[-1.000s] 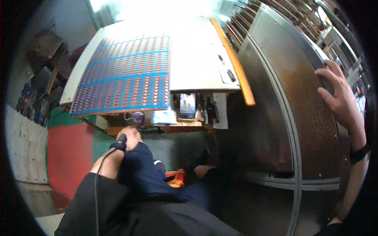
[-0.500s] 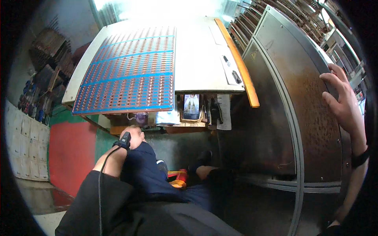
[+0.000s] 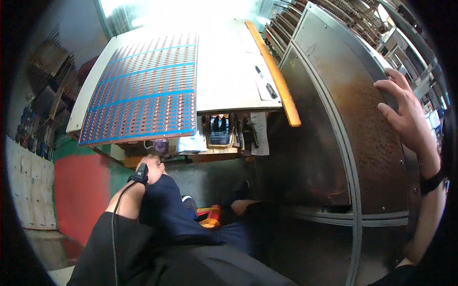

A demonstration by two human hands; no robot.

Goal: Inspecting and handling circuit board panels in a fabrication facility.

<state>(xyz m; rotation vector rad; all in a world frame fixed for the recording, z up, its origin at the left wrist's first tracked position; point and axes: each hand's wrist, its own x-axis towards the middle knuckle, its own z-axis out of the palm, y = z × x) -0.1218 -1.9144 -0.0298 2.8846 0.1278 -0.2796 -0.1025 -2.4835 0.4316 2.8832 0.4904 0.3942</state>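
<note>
My left hand (image 3: 151,169) rests on my left knee, with a black strap and a small device on its wrist. Its fingers bend down past the knuckles, and their tips are hidden. At the right, my right hand (image 3: 404,107) lies on the upper edge of a tall dark metal cabinet (image 3: 367,148), fingers spread and holding nothing. In front of me, a large panel (image 3: 143,90) with rows of copper-coloured pieces and blue strips covers the left part of a white table (image 3: 224,71).
A yellow wooden strip (image 3: 274,76) edges the table, near a black marker (image 3: 271,91) on paper. Below the tabletop, a phone (image 3: 220,129) shows a lit picture beside a purple cup (image 3: 161,147). Lockers (image 3: 29,190) stand far left. A red and yellow object (image 3: 210,217) lies by my feet.
The whole view has shifted slightly, so the table and panel appear a little further left. Both hands keep their places on the knee and the cabinet edge.
</note>
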